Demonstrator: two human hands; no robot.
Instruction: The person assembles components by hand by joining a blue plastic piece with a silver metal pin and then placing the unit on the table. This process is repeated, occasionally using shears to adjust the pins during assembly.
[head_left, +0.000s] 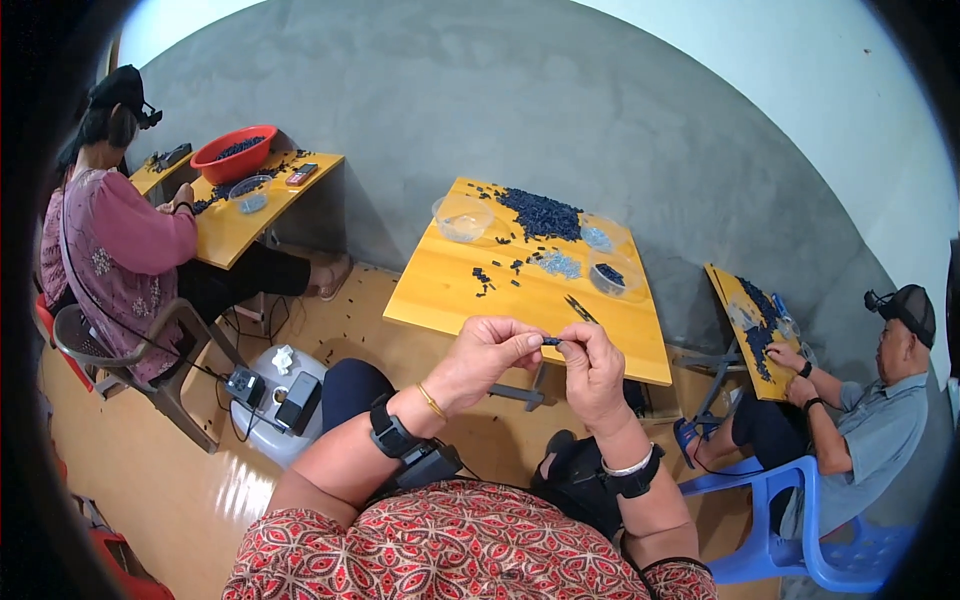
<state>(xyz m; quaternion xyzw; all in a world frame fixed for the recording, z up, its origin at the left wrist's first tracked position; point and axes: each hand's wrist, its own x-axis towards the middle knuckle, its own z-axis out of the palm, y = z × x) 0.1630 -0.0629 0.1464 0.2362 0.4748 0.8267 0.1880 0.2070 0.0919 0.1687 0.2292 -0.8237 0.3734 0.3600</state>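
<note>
Patterned in Red

The short-sleeved top (430,550) carries a repeating petal print in red, cream and black. A thin gold-coloured bangle (432,402) rings the left wrist (411,412); a silver-coloured bangle (628,468) rings the right wrist (616,446). Each also bears a black strap. The trousers (354,390) are dark.

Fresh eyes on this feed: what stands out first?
Front and centre, the left hand and right hand pinch a small dark piece between them. Beyond them, a heap of dark pieces covers part of the yellow table. Upper left, a bright red basin sits on another table.
</note>
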